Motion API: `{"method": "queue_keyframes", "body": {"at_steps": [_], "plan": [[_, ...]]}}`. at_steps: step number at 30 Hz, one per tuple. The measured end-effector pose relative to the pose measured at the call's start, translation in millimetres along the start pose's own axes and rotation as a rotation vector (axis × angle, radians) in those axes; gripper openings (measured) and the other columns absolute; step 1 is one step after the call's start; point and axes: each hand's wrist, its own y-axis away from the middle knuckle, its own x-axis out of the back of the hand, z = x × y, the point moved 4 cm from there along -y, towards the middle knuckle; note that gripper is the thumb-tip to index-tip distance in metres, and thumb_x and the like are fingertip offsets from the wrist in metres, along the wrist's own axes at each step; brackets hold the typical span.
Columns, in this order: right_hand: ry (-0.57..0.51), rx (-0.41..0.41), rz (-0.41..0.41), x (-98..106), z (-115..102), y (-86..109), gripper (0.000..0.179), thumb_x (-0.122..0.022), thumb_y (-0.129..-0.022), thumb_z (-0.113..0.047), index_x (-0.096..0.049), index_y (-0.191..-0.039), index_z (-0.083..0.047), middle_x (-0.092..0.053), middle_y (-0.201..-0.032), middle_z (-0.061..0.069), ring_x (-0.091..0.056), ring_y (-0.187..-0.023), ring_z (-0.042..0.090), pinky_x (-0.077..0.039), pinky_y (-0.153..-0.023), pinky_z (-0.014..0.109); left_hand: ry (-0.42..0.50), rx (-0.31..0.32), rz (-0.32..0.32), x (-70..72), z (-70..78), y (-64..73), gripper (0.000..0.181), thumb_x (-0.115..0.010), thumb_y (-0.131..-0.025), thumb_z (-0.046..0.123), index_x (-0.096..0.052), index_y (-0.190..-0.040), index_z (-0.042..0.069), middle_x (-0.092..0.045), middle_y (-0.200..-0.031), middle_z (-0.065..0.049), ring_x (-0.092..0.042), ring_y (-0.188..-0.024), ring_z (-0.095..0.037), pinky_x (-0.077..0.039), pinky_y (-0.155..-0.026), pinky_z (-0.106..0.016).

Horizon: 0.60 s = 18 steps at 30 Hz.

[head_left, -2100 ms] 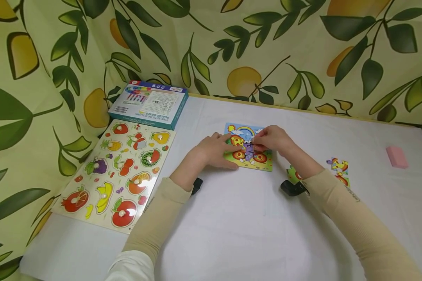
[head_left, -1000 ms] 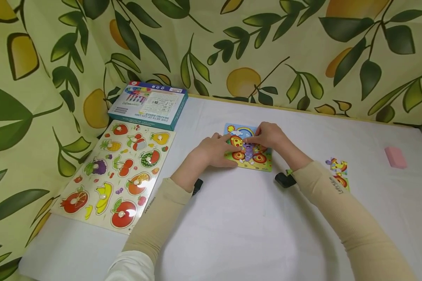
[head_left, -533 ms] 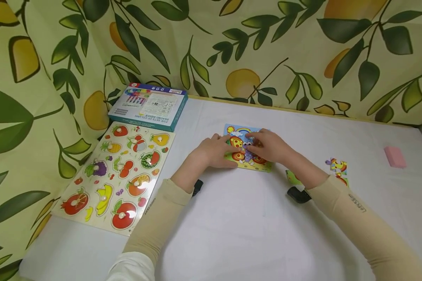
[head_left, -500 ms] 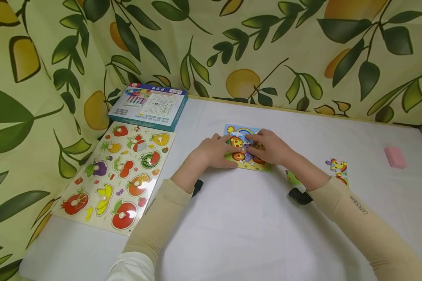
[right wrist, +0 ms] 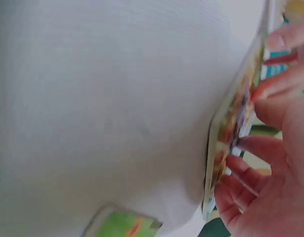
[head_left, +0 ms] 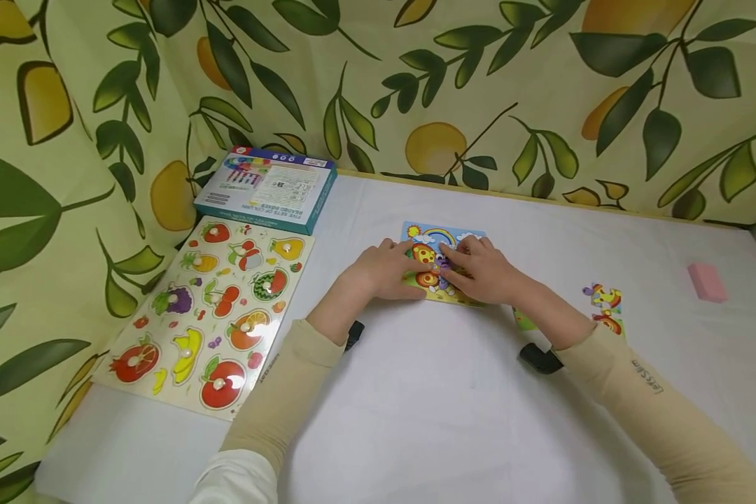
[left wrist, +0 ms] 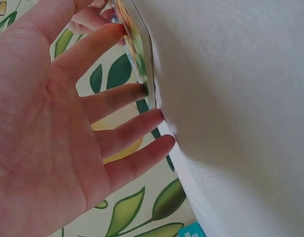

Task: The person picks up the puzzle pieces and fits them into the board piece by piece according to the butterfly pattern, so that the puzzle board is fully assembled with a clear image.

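Observation:
A butterfly jigsaw puzzle (head_left: 435, 236) lies flat on the white table between both hands, its picture showing a sun and a rainbow. My left hand (head_left: 387, 271) rests at its left side; in the left wrist view the fingers are spread and fairly straight, with tips at the puzzle's edge (left wrist: 142, 49). Over the right half lies my right hand (head_left: 488, 271), thumb and index tip near the purple butterfly body. The right wrist view has its relaxed fingers (right wrist: 250, 173) touching the puzzle's surface. The butterfly's right wings are mostly hidden under this hand.
Loose puzzle pieces (head_left: 607, 297) lie to the right, and a green piece (head_left: 523, 320) is partly behind the right forearm. A pink block (head_left: 708, 282) sits farther right. At left are a fruit peg board (head_left: 211, 308) and a toy box (head_left: 264, 189). A patterned curtain hangs behind.
My right hand has come down from the upper middle of the puzzle and shifted toward its lower right, with fingers lying over the pieces. The left hand has stayed in place.

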Motion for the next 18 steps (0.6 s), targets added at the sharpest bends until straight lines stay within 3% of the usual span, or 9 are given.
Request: {"method": "queue_keyframes", "body": {"at_steps": [4,7,14,18], "plan": [[-0.037,0.035,-0.025,2,3,10.2,0.058,-0.059,-0.098,-0.028,-0.041,-0.147,-0.002,-0.048,-0.127,0.018,-0.041,-0.108,0.033,-0.039,-0.084,0.047,0.01,0.001,0.005,0.8,0.9,0.1,0.059,-0.055,-0.092,0.059,-0.043,-0.147,0.039,-0.026,-0.158,-0.007,-0.032,-0.136,-0.032,-0.038,-0.103,-0.047],[-0.005,0.049,-0.04,-1,3,18.6,0.06,-0.057,-0.098,-0.034,-0.04,-0.148,-0.005,-0.043,-0.138,0.017,-0.04,-0.119,0.037,-0.039,-0.09,0.054,0.006,0.006,0.01,-0.1,1.0,-0.3,0.066,-0.056,-0.09,0.062,-0.038,-0.149,0.038,-0.026,-0.158,-0.007,-0.032,-0.136,-0.031,-0.038,-0.103,-0.047],[0.112,0.051,-0.026,-9,-3,27.7,0.065,-0.051,-0.1,-0.042,-0.034,-0.151,-0.005,-0.036,-0.146,0.015,-0.033,-0.13,0.037,-0.037,-0.097,0.057,-0.072,0.027,0.019,-4.4,-1.6,-4.1,0.079,-0.05,-0.085,0.073,-0.026,-0.153,0.04,-0.022,-0.158,-0.005,-0.03,-0.133,-0.028,-0.037,-0.102,-0.043],[0.134,0.046,-0.047,-9,-7,31.4,0.066,-0.05,-0.1,-0.044,-0.031,-0.153,-0.009,-0.031,-0.152,0.017,-0.027,-0.138,0.039,-0.033,-0.1,0.06,-0.062,0.034,0.032,-5.3,-1.3,-5.1,0.08,-0.05,-0.084,0.075,-0.027,-0.153,0.04,-0.023,-0.158,-0.006,-0.03,-0.133,-0.028,-0.037,-0.102,-0.044]]}}
